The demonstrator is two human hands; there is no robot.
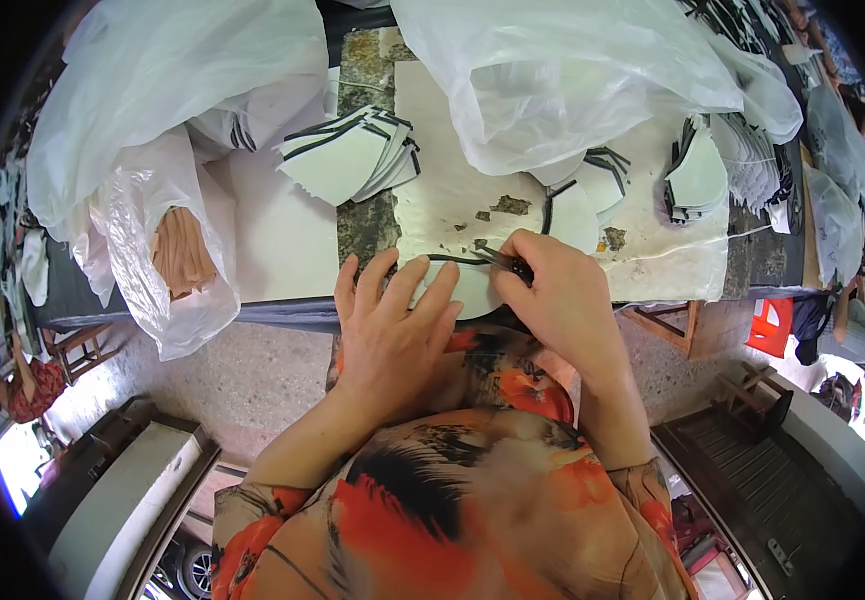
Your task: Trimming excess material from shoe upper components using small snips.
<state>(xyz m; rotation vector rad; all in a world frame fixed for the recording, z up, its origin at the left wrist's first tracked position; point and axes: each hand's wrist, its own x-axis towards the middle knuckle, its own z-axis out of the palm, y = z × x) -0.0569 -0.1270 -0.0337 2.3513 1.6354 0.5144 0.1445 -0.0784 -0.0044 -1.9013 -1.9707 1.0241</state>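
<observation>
A white curved cut piece with a black edging strip (474,290) lies at the table's near edge. My left hand (392,310) is spread over its left part, the fingers apart and pressing it flat. Small dark scissors (509,263) are gripped in my right hand (557,295), with their tips at the right end of the black strip; the hand hides most of them. A fanned stack of similar black-edged pieces (347,155) sits ahead on the left. More such pieces (577,212) lie just beyond my right hand, partly under plastic.
Large clear plastic bags (592,80) cover the far side. A plastic bag with brown strips (182,255) hangs over the front edge at left. Further stacks (697,175) stand at right. Wooden benches (767,470) flank me, and a red stool (770,327) is at far right.
</observation>
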